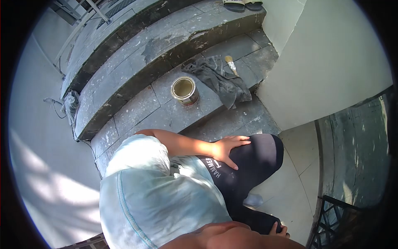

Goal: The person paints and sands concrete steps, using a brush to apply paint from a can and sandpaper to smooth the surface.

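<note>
My left hand (230, 150) lies on the dark trousers (259, 159) at my left thigh, near the knee. Its fingers are stretched out and the thumb is apart, with nothing held. Lower down, my right hand (280, 230) rests over the other knee. Part of it is hidden, but the visible fingers are apart and hold nothing. On the step beyond my left arm stands an open paint can (185, 92) with pale contents. Beside it lies a crumpled dark grey cloth (224, 83). A paintbrush (231, 64) with pale bristles leans or lies against the cloth's far side.
Curved grey stone steps (137, 81) with paint specks rise behind the can. Slippers (244, 5) sit on an upper step. A pale wall (327, 62) bounds the right side. A plastic-wrapped bundle (71, 106) with cable is at left; a black metal frame (331, 216) stands lower right.
</note>
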Available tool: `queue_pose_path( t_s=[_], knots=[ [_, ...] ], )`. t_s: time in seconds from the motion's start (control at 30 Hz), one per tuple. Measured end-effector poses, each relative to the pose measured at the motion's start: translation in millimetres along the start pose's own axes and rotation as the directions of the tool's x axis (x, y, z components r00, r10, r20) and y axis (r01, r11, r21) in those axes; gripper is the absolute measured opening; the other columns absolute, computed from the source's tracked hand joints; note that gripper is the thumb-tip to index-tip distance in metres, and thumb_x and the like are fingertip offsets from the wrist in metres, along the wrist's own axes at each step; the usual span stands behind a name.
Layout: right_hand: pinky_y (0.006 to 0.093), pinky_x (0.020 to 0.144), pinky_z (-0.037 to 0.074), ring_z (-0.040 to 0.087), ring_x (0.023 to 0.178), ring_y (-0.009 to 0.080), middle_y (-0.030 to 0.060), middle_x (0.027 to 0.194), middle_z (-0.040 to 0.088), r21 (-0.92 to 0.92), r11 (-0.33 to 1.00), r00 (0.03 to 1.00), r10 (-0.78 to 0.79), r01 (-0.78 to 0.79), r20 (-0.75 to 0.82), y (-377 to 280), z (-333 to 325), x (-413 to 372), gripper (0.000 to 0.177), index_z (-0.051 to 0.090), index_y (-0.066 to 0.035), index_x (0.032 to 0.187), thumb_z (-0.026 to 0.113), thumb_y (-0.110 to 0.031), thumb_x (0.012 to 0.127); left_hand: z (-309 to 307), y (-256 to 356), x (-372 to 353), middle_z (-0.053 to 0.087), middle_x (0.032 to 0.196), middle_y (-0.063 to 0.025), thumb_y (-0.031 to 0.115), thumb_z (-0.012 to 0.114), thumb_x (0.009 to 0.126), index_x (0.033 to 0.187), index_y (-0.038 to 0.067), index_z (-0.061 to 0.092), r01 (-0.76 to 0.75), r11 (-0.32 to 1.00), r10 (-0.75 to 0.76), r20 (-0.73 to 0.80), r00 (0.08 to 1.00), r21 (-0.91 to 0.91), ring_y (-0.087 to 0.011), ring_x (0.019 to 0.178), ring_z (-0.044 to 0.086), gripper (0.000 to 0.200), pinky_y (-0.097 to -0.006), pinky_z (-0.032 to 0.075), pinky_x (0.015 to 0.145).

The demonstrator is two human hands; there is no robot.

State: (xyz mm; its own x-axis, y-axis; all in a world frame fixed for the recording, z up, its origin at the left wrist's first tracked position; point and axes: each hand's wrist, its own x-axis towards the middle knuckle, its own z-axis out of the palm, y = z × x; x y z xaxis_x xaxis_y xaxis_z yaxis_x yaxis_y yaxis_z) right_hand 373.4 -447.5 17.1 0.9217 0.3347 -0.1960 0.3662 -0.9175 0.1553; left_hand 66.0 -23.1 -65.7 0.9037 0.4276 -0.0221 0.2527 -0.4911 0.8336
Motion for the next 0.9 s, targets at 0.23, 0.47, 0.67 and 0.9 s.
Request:
queue_pose_path(
  t_s=[0.23, 0.47, 0.67, 0.9],
  knots=[
    [0.0563, 0.097, 0.05, 0.065, 0.111, 0.0411, 0.0251, 0.12, 0.065, -0.027, 0.998, 0.999, -0.049, 0.05, 0.02, 28, 29, 29, 0.08, 0.055, -0.022, 0.153, 0.083, -0.053, 0.085, -3, 11, -4, 0.03, 0.169, -0.017, 0.057, 0.09, 0.068, 0.163, 0.014, 0.036, 0.054, 0.999, -0.054, -0.007, 0.999, -0.004, -0.0386, 0.155, 0.03, 0.117, -0.0536, 0.027, 0.123],
    [0.051, 0.107, 0.05, 0.058, 0.135, 0.0412, 0.0312, 0.143, 0.059, 0.459, 0.747, 0.734, -0.629, 0.48, 0.256, -67, -77, 65, 0.075, 0.05, -0.004, 0.154, 0.082, -0.026, 0.09, 1, 14, -5, 0.029, 0.169, -0.0156, 0.058, 0.088, 0.072, 0.161, 0.015, 0.037, 0.087, 0.996, -0.086, -0.034, 0.996, 0.028, -0.0391, 0.155, 0.031, 0.112, -0.0544, 0.027, 0.123],
    [0.0674, 0.12, 0.026, 0.036, 0.152, 0.0474, 0.0318, 0.162, 0.038, 0.115, 0.632, 0.595, -0.766, 0.767, 0.244, -225, -115, 38, 0.084, 0.043, -0.014, 0.16, 0.081, -0.029, 0.086, 3, 10, -6, 0.031, 0.168, -0.0145, 0.058, 0.084, 0.077, 0.16, 0.016, 0.039, 0.078, 0.996, -0.076, -0.047, 0.996, 0.035, -0.039, 0.155, 0.031, 0.104, -0.055, 0.028, 0.123],
    [0.0694, 0.122, 0.019, 0.004, 0.156, 0.0615, 0.033, 0.172, 0.005, 0.154, 0.188, 0.208, -0.97, 0.97, -0.122, -236, 24, 48, 0.088, 0.036, -0.013, 0.163, 0.079, -0.026, 0.086, 3, 10, -6, 0.031, 0.171, -0.0157, 0.054, 0.08, 0.084, 0.159, 0.016, 0.041, 0.066, 0.997, -0.064, -0.06, 0.996, 0.031, -0.0367, 0.156, 0.032, 0.093, -0.0542, 0.03, 0.123]
  ],
)
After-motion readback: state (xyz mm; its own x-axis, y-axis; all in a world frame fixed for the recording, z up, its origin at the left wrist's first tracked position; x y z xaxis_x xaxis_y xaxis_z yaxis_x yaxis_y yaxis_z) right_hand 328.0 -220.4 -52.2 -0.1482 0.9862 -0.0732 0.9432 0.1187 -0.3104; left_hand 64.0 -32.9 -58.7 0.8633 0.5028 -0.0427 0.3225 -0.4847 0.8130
